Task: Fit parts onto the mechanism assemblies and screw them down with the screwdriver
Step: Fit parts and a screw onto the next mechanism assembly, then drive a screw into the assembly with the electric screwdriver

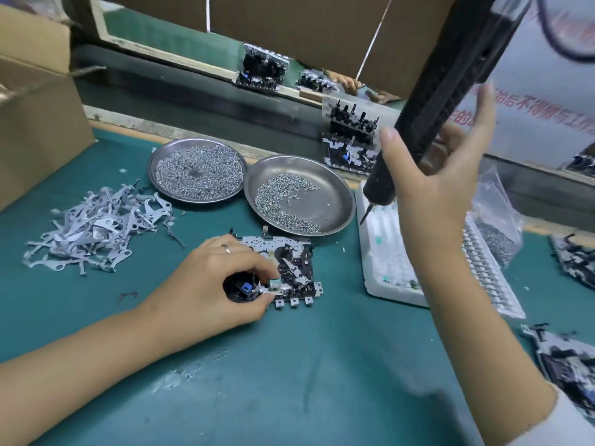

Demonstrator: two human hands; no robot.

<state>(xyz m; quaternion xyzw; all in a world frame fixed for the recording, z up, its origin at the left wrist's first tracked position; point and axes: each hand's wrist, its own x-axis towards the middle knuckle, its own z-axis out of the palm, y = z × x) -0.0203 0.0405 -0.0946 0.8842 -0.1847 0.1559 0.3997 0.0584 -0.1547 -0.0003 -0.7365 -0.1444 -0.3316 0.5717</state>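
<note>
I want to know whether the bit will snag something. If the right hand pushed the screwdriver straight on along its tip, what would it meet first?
Probably the white tray. The right hand holds the screwdriver slanting down and left, its tip just over the tray's near corner beside the right screw dish. Depth is unclear.

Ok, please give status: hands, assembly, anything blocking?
Left hand pinching part on mechanism assembly. Right hand holds screwdriver raised, off assembly. Nothing blocking.

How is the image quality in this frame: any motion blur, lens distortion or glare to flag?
Head view: the right hand and the screwdriver it holds are motion-blurred, fingertips smeared; the left hand and the mechanism assembly are sharp. Wide-angle bending curves the bench edge. Lighting is even and soft, with only mild sheen on the two steel dishes, no blown-out glare.
</note>
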